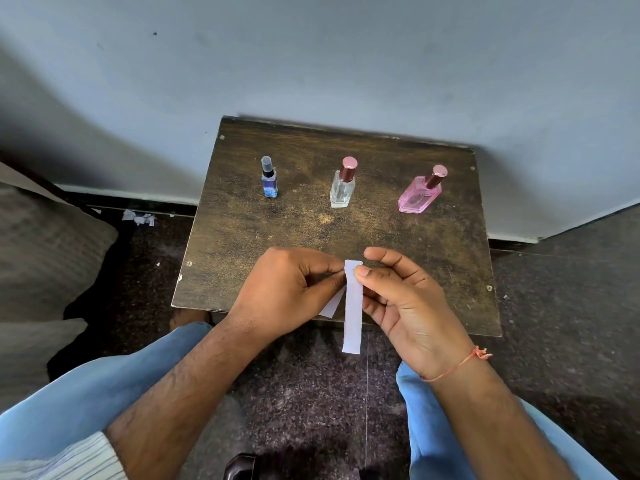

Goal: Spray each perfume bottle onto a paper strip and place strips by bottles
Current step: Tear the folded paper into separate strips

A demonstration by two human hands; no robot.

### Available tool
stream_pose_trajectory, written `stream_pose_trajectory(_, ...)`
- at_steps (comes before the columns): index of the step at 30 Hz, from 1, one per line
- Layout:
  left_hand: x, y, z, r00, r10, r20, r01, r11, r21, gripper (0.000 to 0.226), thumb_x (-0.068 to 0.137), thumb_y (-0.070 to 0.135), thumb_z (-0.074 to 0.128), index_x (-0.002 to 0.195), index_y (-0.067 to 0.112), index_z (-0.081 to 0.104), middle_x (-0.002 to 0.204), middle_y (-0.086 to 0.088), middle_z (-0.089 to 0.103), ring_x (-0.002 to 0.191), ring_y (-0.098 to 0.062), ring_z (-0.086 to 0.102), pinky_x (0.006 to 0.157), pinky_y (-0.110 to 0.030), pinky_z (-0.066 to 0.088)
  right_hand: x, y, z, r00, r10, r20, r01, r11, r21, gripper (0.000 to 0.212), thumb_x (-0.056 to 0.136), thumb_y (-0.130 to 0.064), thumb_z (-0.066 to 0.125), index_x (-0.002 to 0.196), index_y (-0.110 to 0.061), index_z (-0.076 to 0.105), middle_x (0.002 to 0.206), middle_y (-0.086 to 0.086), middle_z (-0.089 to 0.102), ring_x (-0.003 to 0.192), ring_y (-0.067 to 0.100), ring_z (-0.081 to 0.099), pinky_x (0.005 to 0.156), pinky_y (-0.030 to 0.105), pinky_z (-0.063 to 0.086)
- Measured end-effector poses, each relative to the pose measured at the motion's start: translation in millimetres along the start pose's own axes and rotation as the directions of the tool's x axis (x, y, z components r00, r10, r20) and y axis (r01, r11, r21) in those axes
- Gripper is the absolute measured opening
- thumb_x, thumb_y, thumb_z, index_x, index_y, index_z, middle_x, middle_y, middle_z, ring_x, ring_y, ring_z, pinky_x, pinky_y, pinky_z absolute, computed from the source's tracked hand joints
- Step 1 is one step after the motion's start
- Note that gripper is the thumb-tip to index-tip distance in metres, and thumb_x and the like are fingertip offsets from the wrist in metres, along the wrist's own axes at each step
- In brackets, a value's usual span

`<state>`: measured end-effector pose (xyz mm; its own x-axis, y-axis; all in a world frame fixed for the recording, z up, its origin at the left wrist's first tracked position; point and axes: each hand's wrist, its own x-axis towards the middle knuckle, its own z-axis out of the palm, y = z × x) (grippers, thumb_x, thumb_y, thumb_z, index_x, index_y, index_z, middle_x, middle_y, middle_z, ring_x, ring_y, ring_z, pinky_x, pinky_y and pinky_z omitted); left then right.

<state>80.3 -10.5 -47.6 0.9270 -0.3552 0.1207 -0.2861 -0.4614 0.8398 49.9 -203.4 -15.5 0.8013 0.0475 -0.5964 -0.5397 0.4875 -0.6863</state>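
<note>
We see a white paper strip (353,306) hanging upright over the near edge of the worktop (311,220), its upper end pinched from both sides. The right hand (405,299) has thumb and forefinger pressed together on the strip's top, the remaining fingers loosely curled behind it. The left hand (287,289) meets it from the other side, its grip also closed on paper; a second strip (331,306) slants out below the left fingers, just beside and partly behind the first, and we cannot tell exactly how it is held. The long strip's lower end hangs free, past the worktop's edge, above the dark speckled floor (311,393).

Well apart from the hands, toward the far side of the worktop, stand three perfume bottles in a row. At the left we see the blue bottle (269,183) with a clear cap over a black collar. In the middle is the clear bottle (342,188) with a rose-coloured cap. At the right is the pink bottle (419,197), wider, with a similar cap. All three are upright and capped, with bare wood between them.

A red thread (460,363) circles the right wrist. Blue trouser legs (86,393) frame the lower view. On the floor to the left, near the wall (311,64), lie scraps of paper (138,217).
</note>
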Motion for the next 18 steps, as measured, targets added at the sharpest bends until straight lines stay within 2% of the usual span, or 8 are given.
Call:
stream_pose_trajectory(5, 0.7, -1.5, -0.4, 1.0, -0.024, -0.018, 0.024, 1.0, -0.001, 0.01, 0.099, 0.026, 0.078, 0.099, 0.026, 0.088, 0.078, 0.015, 0.078, 0.07, -0.004, 0.073, 0.059, -0.027, 0.055, -2.8, -3.1, 1.7, 0.999, 0.025, 0.04, -0.029, 0.994, 0.107, 0.03, 0.071, -0.005, 0.079, 0.098, -0.018, 0.077, 0.096, 0.011, 0.078, 0.08, 0.016, 0.079, 0.071, 0.025, 0.065)
stream_pose_trajectory(8, 0.4, -5.1, 0.6, 0.989, -0.13, -0.066, 0.128, 0.991, -0.031, 0.009, 0.099, 0.028, 0.079, 0.099, 0.029, 0.088, 0.072, 0.011, 0.078, 0.063, -0.007, 0.07, 0.055, -0.03, 0.053, -7.3, -17.8, -0.6, 0.994, -0.03, 0.104, 0.02, 0.996, 0.093, 0.029, 0.064, -0.01, 0.085, 0.09, -0.023, 0.084, 0.086, 0.005, 0.079, 0.077, 0.014, 0.077, 0.076, 0.029, 0.065)
stream_pose_trajectory(10, -0.1, -3.3, 1.6, 0.969, -0.237, -0.073, 0.227, 0.966, -0.12, 0.008, 0.098, 0.028, 0.08, 0.098, 0.031, 0.087, 0.07, 0.004, 0.078, 0.062, -0.024, 0.073, 0.055, -0.037, 0.056, -6.8, -29.3, -5.9, 0.992, -0.084, 0.098, 0.085, 0.996, -0.004, 0.028, 0.062, -0.014, 0.087, 0.088, -0.024, 0.085, 0.08, 0.002, 0.077, 0.075, 0.014, 0.074, 0.079, 0.032, 0.062)
stream_pose_trajectory(12, 1.8, -2.3, 2.0, 0.957, -0.289, -0.039, 0.276, 0.941, -0.195, 0.007, 0.098, 0.027, 0.08, 0.096, 0.028, 0.087, 0.076, 0.002, 0.082, 0.071, -0.031, 0.076, 0.061, -0.042, 0.061, -3.3, -39.1, -18.6, 0.988, -0.152, 0.014, 0.152, 0.971, -0.183, 0.027, 0.065, -0.013, 0.087, 0.091, -0.02, 0.083, 0.078, 0.002, 0.075, 0.072, 0.012, 0.069, 0.073, 0.03, 0.056)
stream_pose_trajectory(16, 6.0, 0.0, 2.7, 0.941, -0.332, 0.059, 0.33, 0.87, -0.367, 0.008, 0.098, 0.019, 0.079, 0.1, 0.022, 0.087, 0.093, 0.009, 0.086, 0.086, -0.009, 0.08, 0.083, -0.033, 0.063, 4.7, -52.3, -58.9, 0.941, -0.316, -0.12, 0.181, 0.772, -0.609, 0.023, 0.086, -0.003, 0.086, 0.102, -0.019, 0.08, 0.085, 0.007, 0.081, 0.078, 0.014, 0.068, 0.063, 0.026, 0.052)
stream_pose_trajectory(18, 7.5, 2.8, 2.8, 0.936, -0.343, 0.085, 0.346, 0.84, -0.418, 0.011, 0.098, 0.015, 0.079, 0.106, 0.021, 0.084, 0.094, 0.007, 0.087, 0.091, -0.01, 0.081, 0.091, -0.033, 0.063, 8.1, -58.1, -78.0, 0.912, -0.38, -0.151, 0.157, 0.668, -0.728, 0.02, 0.092, -0.008, 0.084, 0.103, -0.024, 0.08, 0.09, 0.004, 0.084, 0.079, 0.014, 0.071, 0.064, 0.025, 0.053)
